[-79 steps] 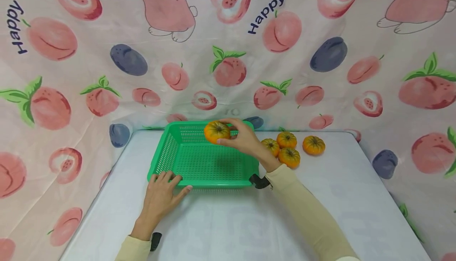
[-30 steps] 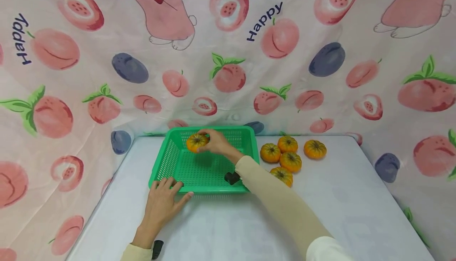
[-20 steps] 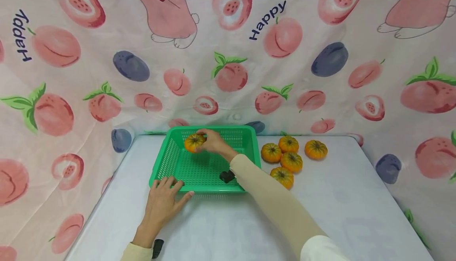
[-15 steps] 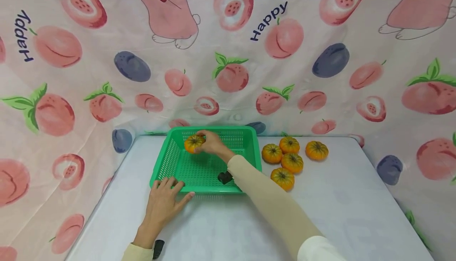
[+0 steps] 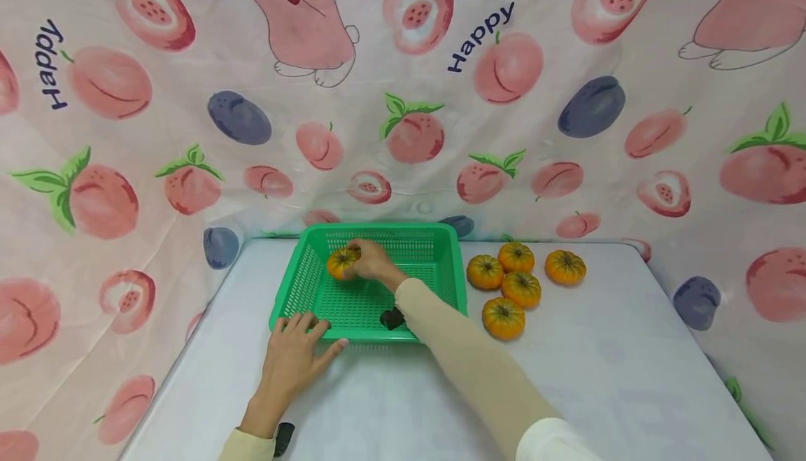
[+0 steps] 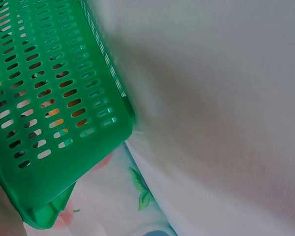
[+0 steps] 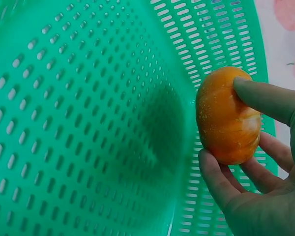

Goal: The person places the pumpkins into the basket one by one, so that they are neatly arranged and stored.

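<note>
My right hand (image 5: 376,263) pinches a small orange pumpkin (image 5: 341,264) between thumb and fingers, low inside the far left part of the green plastic basket (image 5: 449,237). In the right wrist view the thumb presses one side of the ribbed pumpkin (image 7: 223,115) and the fingertips support the other; it hangs close over the basket floor, casting a shadow. My left hand (image 5: 294,356) holds the basket's near left rim, fingers bent over it and thumb along the front. The left wrist view shows the slotted outer wall of the basket (image 6: 73,152), with orange glimpsed through the holes.
Right of the basket, several more pumpkins sit on the white table (image 5: 604,363): a cluster with one pumpkin (image 5: 520,289) in its middle, one nearer pumpkin (image 5: 504,318) and one apart pumpkin (image 5: 565,267). A fruit-printed cloth (image 5: 415,202) rises behind the table.
My right hand has carried the pumpkin left across the basket and then lowered it toward the floor of the basket. My left hand stays on the rim.
</note>
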A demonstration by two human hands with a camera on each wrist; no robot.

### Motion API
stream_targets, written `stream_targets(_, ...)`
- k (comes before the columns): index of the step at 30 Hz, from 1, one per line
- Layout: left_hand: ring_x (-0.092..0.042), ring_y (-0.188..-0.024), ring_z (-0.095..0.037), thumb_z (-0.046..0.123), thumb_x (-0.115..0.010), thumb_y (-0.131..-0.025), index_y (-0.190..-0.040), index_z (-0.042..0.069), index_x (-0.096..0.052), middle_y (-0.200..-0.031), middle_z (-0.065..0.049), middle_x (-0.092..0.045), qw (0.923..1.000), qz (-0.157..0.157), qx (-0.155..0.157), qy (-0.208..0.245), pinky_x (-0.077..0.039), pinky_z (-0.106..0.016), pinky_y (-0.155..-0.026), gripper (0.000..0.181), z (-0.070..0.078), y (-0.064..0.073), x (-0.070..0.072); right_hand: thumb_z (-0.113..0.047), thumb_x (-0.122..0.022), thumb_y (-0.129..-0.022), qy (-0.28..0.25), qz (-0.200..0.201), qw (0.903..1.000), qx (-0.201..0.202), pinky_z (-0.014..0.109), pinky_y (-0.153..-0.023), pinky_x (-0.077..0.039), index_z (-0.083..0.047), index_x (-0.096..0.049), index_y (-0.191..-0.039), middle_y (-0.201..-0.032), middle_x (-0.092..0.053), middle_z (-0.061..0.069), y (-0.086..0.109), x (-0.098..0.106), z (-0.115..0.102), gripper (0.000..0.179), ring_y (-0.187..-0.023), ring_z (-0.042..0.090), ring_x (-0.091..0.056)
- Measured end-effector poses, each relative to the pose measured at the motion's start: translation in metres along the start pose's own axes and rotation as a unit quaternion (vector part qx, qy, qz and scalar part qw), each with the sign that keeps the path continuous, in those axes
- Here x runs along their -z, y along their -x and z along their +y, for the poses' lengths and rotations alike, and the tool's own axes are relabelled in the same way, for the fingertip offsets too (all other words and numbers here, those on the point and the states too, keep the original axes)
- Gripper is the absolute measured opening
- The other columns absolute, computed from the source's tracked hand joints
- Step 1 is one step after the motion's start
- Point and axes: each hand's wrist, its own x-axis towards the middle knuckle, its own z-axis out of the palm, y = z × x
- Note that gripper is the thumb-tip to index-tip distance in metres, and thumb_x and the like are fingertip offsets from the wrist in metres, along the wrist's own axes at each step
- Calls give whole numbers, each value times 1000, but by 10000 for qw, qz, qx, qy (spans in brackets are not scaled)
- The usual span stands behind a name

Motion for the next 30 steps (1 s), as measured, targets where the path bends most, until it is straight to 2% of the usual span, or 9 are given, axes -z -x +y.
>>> stream_targets(16,-53,-77,-23,53,-79,-74,-89,18,-68,-82,-1,-56,10000,83,18,-16,-36,-40,-72,40,1,0,-1,-15,-82,-81,220,-62,9997,-126,42,-97,-50,-17,-53,-139,-141,-53,10,-8,-8,10,65,-123,29,-55)
stream_targets(30,-56,-81,-24,58,-73,-78,-90,20,-69,-85,-1,-59,10000,11,41,-22,-38,-41,-75,40,0,1,-2,-15,-80,-82,303,-384,9988,-62,43,-97,-49,-18,-52,-139,-141,-53,9,-12,-12,12,63,-122,28,-54)
